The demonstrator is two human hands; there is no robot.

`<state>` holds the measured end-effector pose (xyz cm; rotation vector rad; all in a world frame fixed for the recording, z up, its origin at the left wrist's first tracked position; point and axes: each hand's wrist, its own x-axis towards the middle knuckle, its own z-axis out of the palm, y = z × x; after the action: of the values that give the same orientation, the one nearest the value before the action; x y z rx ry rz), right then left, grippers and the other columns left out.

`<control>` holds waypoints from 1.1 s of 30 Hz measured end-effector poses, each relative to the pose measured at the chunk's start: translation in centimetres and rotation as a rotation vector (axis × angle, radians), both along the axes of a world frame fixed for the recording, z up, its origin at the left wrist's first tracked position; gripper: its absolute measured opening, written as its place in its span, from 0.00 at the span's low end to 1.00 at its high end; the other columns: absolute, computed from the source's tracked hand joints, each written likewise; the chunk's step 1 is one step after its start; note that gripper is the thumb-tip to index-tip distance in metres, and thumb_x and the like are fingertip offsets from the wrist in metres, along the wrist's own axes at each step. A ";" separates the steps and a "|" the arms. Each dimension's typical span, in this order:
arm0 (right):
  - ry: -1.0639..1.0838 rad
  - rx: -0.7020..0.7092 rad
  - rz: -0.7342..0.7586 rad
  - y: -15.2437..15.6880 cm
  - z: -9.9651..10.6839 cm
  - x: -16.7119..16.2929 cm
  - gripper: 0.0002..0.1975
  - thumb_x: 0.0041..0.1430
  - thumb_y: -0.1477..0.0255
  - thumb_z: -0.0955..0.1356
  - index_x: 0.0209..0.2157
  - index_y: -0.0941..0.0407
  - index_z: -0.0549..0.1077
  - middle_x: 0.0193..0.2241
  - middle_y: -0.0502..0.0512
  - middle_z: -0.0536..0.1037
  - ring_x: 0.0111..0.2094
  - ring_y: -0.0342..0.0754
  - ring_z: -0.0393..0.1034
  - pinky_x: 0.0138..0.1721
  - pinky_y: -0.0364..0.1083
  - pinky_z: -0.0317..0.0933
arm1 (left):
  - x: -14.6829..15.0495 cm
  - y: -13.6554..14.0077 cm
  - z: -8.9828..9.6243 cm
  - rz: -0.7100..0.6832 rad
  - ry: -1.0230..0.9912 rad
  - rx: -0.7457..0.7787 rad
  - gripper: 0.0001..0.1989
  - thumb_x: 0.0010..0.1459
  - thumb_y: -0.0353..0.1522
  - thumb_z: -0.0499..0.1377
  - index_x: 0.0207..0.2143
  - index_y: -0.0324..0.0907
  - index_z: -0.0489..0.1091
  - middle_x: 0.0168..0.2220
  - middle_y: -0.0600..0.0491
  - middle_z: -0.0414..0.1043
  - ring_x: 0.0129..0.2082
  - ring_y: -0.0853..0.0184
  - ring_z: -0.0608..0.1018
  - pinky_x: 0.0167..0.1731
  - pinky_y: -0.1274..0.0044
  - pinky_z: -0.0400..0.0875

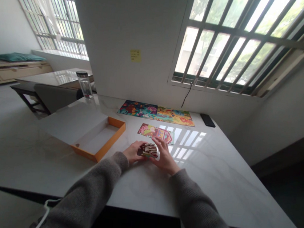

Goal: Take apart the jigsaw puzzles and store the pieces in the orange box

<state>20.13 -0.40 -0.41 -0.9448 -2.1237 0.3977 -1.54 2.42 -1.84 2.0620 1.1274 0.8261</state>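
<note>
A thick stack of puzzle pieces [149, 150] is held between my two hands just above the white table, edges facing me. My left hand [133, 152] grips the stack's left side, with its fingers wrapped round it. On the other side, my right hand [165, 158] has its thumb against the stack's near right corner and its fingers curved over the far side. Just beyond my fingers lies a partly assembled pink and green puzzle [154, 130] showing a house. My right hand's fingertips overlap its near edge in view.
An orange-sided open box [113, 139] with a white inside stands to the left. At the back lie a dark puzzle picture [138, 109] and a yellow one [176, 116], side by side. A black phone [207, 120] rests back right, a glass bottle [85, 85] back left.
</note>
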 end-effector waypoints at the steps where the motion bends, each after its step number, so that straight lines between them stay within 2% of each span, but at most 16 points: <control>1: -0.001 -0.045 0.029 0.2 -0.2 0.1 0.45 0.51 0.76 0.72 0.67 0.47 0.51 0.59 0.62 0.61 0.61 0.59 0.56 0.61 0.61 0.56 | 0.0 -0.1 0.0 -0.006 0.021 0.008 0.34 0.43 0.34 0.71 0.55 0.43 0.68 0.46 0.47 0.72 0.48 0.56 0.74 0.54 0.64 0.67; 4: 0.001 -0.170 0.110 0.7 -0.6 0.3 0.44 0.53 0.76 0.70 0.67 0.50 0.49 0.55 0.61 0.65 0.57 0.56 0.63 0.60 0.58 0.59 | 0.0 -0.1 0.0 -0.027 0.052 0.022 0.40 0.43 0.37 0.71 0.59 0.45 0.64 0.46 0.47 0.72 0.48 0.56 0.74 0.54 0.64 0.65; 6: 0.019 -0.215 0.115 0.9 -0.7 0.4 0.42 0.53 0.77 0.70 0.66 0.51 0.52 0.53 0.61 0.66 0.55 0.54 0.65 0.59 0.56 0.61 | -0.2 0.3 0.1 -0.039 -0.013 0.010 0.41 0.48 0.41 0.68 0.63 0.47 0.58 0.49 0.47 0.71 0.50 0.56 0.73 0.52 0.65 0.67; 9: 0.040 -0.248 0.105 0.8 -0.3 0.5 0.40 0.50 0.79 0.70 0.63 0.53 0.56 0.51 0.59 0.65 0.52 0.52 0.66 0.56 0.52 0.63 | -0.4 1.9 0.1 0.088 -0.058 0.069 0.28 0.62 0.40 0.55 0.64 0.47 0.57 0.54 0.46 0.69 0.54 0.58 0.71 0.52 0.67 0.66; 10: 0.041 -0.255 0.104 0.8 -0.1 0.6 0.39 0.49 0.80 0.70 0.62 0.54 0.58 0.50 0.59 0.65 0.52 0.52 0.66 0.56 0.52 0.64 | -0.4 2.8 0.0 0.175 -0.003 0.128 0.25 0.64 0.37 0.52 0.62 0.45 0.60 0.55 0.45 0.68 0.55 0.57 0.69 0.55 0.66 0.64; 12: 0.043 -0.256 0.103 0.6 0.1 0.8 0.37 0.48 0.81 0.70 0.60 0.54 0.60 0.49 0.58 0.65 0.51 0.51 0.66 0.55 0.51 0.64 | -0.3 4.5 -0.2 0.293 0.181 0.231 0.25 0.61 0.33 0.53 0.61 0.44 0.62 0.59 0.43 0.65 0.59 0.54 0.65 0.59 0.63 0.57; 15: 0.047 -0.252 0.108 0.4 0.1 1.1 0.36 0.49 0.81 0.70 0.60 0.53 0.60 0.49 0.57 0.65 0.50 0.50 0.67 0.55 0.50 0.64 | 0.1 6.4 -0.6 0.340 0.351 0.253 0.25 0.59 0.31 0.54 0.60 0.45 0.63 0.61 0.45 0.63 0.60 0.53 0.62 0.60 0.61 0.54; 18: 0.051 -0.254 0.120 0.4 0.0 1.4 0.36 0.49 0.81 0.70 0.60 0.52 0.60 0.49 0.57 0.65 0.50 0.50 0.67 0.54 0.49 0.65 | 0.4 6.7 -0.5 0.312 0.424 0.248 0.22 0.59 0.32 0.54 0.57 0.45 0.66 0.58 0.44 0.66 0.58 0.52 0.64 0.59 0.60 0.54; 22: 0.046 -0.257 0.127 0.3 0.0 1.6 0.36 0.49 0.81 0.70 0.60 0.52 0.60 0.48 0.56 0.65 0.50 0.50 0.66 0.54 0.49 0.64 | 0.2 5.4 0.1 0.217 0.453 0.250 0.18 0.57 0.34 0.58 0.50 0.42 0.72 0.54 0.41 0.69 0.54 0.49 0.66 0.54 0.60 0.61; 25: 0.041 -0.267 0.135 0.1 0.1 1.7 0.36 0.49 0.81 0.70 0.60 0.51 0.60 0.48 0.55 0.65 0.50 0.49 0.66 0.54 0.49 0.64 | -0.3 5.0 0.3 0.184 0.435 0.264 0.17 0.56 0.34 0.60 0.48 0.42 0.73 0.48 0.43 0.71 0.51 0.51 0.68 0.53 0.61 0.63; 30: 0.057 -0.282 0.148 -0.1 0.3 1.6 0.36 0.49 0.81 0.70 0.59 0.51 0.60 0.48 0.55 0.64 0.50 0.49 0.66 0.53 0.49 0.65 | -1.1 6.8 0.2 0.126 0.417 0.346 0.20 0.56 0.35 0.61 0.52 0.42 0.71 0.55 0.47 0.69 0.56 0.57 0.67 0.58 0.67 0.62; 33: 0.060 -0.296 0.151 0.0 0.4 1.6 0.36 0.49 0.81 0.69 0.60 0.51 0.60 0.48 0.55 0.64 0.50 0.50 0.66 0.54 0.50 0.64 | -0.9 8.0 0.5 0.092 0.478 0.329 0.18 0.58 0.35 0.60 0.51 0.42 0.73 0.52 0.47 0.72 0.53 0.58 0.71 0.56 0.69 0.65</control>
<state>21.69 -0.43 -0.01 -0.9240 -2.1241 0.8238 -2.46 10.37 -1.34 2.5893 1.4205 0.6046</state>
